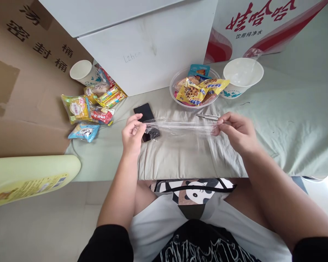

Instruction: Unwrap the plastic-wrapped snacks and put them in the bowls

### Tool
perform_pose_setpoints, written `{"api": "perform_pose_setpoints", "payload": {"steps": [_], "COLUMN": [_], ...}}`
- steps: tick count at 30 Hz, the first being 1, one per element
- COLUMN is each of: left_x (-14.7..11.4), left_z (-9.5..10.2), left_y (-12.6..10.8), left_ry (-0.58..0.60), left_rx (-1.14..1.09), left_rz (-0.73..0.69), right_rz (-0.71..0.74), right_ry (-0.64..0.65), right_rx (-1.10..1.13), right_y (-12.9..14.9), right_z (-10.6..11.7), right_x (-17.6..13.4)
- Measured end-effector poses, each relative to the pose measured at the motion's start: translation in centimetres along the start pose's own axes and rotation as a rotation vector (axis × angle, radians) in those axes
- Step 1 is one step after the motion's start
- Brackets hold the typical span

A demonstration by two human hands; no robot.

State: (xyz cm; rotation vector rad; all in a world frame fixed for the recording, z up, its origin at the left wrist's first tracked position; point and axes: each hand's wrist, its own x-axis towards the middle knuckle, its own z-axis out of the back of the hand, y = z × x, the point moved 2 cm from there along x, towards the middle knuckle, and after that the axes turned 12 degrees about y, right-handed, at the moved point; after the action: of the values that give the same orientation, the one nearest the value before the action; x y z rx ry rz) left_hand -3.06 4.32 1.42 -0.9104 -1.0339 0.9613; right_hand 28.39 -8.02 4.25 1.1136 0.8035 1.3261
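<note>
A sheet of clear plastic film is stretched between my two hands, above the cloth-covered surface. My left hand pinches its left end, over a dark phone that lies partly behind the film. At the other end, the fingers of my right hand are closed on the film. A silver pen-like object lies just beyond the film, its right end close to my right fingertips. Behind it stands a clear round bowl of packaged snacks, with yellow packets on top.
Right of the bowl is a white paper cup with clear plastic inside. Another paper cup and several snack packets sit at left. White boxes and a brown carton border the surface. A pale green container is at lower left.
</note>
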Motion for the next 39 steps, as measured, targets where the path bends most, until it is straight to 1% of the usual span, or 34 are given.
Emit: {"api": "perform_pose_setpoints", "payload": {"steps": [3,5,6,7,8,10,12,13,14,16,19,21,22,23,24,26,28,29,30,31,32,34,36,38,39], "left_x": [-0.1,-0.3,-0.4,-0.5,-0.6,-0.8,-0.9,-1.0,-1.0,-1.1,-1.2,-1.2,-1.2,-1.3,-1.3,-1.4,-1.5,-1.6,-1.6,-1.7,-1.8,-2.2,-2.6,-2.9,-2.9], "left_z": [-0.3,-0.5,-0.6,-0.6,-0.7,-0.9,-1.3,-1.5,-1.7,-2.1,-2.3,-2.1,-2.0,-1.9,-1.9,-1.9,-2.2,-2.5,-2.9,-3.3,-3.7,-4.6,-5.3,-5.7,-5.8], "left_y": [-1.0,-1.8,-2.1,-2.3,-2.5,-2.6,-2.6,-2.6,-2.6,-2.7,-2.7,-2.7,-2.7,-2.8,-2.9,-3.3,-3.6,-3.7,-3.8,-3.9,-3.9,-3.8,-3.7,-3.6,-3.6], "left_ry": [0.083,0.163,0.205,0.246,0.286,0.345,0.376,0.392,0.413,0.469,0.534,0.563,0.574,0.573,0.554,0.446,0.311,0.268,0.256,0.277,0.322,0.447,0.562,0.628,0.642], "left_rx": [-0.273,-0.400,-0.438,-0.463,-0.481,-0.499,-0.491,-0.476,-0.456,-0.418,-0.434,-0.545,-0.626,-0.713,-0.796,-0.934,-1.010,-1.022,-1.019,-1.003,-0.981,-0.934,-0.893,-0.876,-0.880], "left_rz": [0.150,0.266,0.316,0.355,0.384,0.409,0.431,0.449,0.476,0.536,0.582,0.581,0.574,0.566,0.560,0.556,0.555,0.553,0.551,0.548,0.544,0.540,0.544,0.561,0.567], "right_rz": [-0.237,-0.309,-0.321,-0.320,-0.311,-0.304,-0.309,-0.306,-0.304,-0.295,-0.340,-0.373,-0.381,-0.385,-0.384,-0.379,-0.361,-0.354,-0.354,-0.361,-0.371,-0.390,-0.389,-0.381,-0.380], "right_ry": [0.276,0.429,0.477,0.496,0.484,0.387,0.292,0.281,0.308,0.455,0.794,0.990,1.049,1.071,1.058,0.954,0.765,0.647,0.527,0.415,0.324,0.217,0.192,0.199,0.202], "right_rx": [0.437,0.640,0.701,0.738,0.755,0.755,0.760,0.770,0.775,0.751,0.627,0.532,0.502,0.490,0.495,0.526,0.540,0.530,0.513,0.491,0.468,0.419,0.367,0.305,0.271], "right_y": [0.7,1.4,1.7,1.8,1.9,1.5,0.8,0.5,0.3,0.0,0.1,0.4,0.6,0.7,0.9,1.0,0.8,0.6,0.4,0.2,0.0,-0.1,-0.1,0.1,0.2], "right_z": [-0.2,-0.1,0.1,0.2,0.3,0.3,-0.2,-0.7,-1.3,-2.7,-5.0,-6.1,-6.4,-6.7,-6.8,-6.9,-6.8,-6.7,-6.6,-6.5,-6.4,-6.3,-6.2,-6.1,-6.0], "right_x": [-0.4,-0.9,-1.1,-1.2,-1.2,-1.0,-0.6,-0.4,-0.3,-0.4,-1.2,-1.8,-2.1,-2.2,-2.2,-1.9,-1.5,-1.3,-1.1,-1.0,-0.9,-0.8,-0.8,-0.8,-0.8]}}
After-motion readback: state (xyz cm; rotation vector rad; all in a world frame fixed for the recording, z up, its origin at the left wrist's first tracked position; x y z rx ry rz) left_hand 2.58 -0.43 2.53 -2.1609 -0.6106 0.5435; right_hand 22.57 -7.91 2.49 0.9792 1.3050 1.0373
